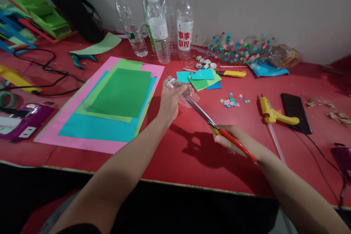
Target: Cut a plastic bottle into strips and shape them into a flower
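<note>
My left hand (170,104) is closed around a clear plastic bottle piece (171,81), its neck pointing up and left. The lower part of the piece spreads out beyond my fingers, and its cut edge is hard to make out. In my right hand (230,139) is a pair of scissors (201,111) with long metal blades and red and yellow handles. The blade tips reach the plastic beside my left fingers; whether they are parted there I cannot tell. Both hands are held above the red table (175,161), casting shadows on it.
Coloured paper sheets (120,91) lie left. Clear bottles (160,45) stand along the wall. Small paper pieces (203,80), a yellow utility knife (233,74) and paper stars (231,102) lie ahead. A yellow glue gun (270,111) and black phone (296,113) are right.
</note>
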A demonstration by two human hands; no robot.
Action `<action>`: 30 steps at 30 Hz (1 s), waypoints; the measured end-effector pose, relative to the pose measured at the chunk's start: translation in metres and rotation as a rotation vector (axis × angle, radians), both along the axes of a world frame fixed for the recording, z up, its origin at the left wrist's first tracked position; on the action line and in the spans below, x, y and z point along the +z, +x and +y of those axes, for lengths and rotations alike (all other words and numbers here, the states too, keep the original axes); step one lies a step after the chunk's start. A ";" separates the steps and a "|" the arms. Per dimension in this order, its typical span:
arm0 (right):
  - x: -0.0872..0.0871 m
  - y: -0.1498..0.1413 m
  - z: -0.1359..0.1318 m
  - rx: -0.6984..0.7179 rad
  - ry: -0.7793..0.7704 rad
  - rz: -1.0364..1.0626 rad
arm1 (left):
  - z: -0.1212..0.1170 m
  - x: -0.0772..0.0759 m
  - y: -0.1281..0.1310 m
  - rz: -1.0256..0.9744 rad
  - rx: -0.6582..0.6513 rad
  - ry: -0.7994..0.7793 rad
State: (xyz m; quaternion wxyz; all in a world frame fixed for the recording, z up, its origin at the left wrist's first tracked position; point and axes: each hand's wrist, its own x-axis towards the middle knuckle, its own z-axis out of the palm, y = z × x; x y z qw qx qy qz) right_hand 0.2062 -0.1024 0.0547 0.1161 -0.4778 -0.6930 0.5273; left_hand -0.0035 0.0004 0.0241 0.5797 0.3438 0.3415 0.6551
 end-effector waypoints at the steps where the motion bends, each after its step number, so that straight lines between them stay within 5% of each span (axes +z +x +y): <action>1: -0.001 0.000 0.000 -0.001 0.003 0.002 | 0.000 0.001 0.000 -0.002 0.001 0.002; 17: -0.019 -0.004 -0.005 -0.144 -0.077 -0.027 | 0.005 -0.003 -0.003 0.023 0.043 0.048; 25: -0.005 -0.008 -0.003 -0.096 -0.064 -0.021 | 0.002 -0.005 -0.001 0.021 0.019 0.111; 30: -0.013 -0.006 -0.003 -0.134 -0.073 0.001 | 0.002 -0.006 -0.001 0.047 0.014 0.122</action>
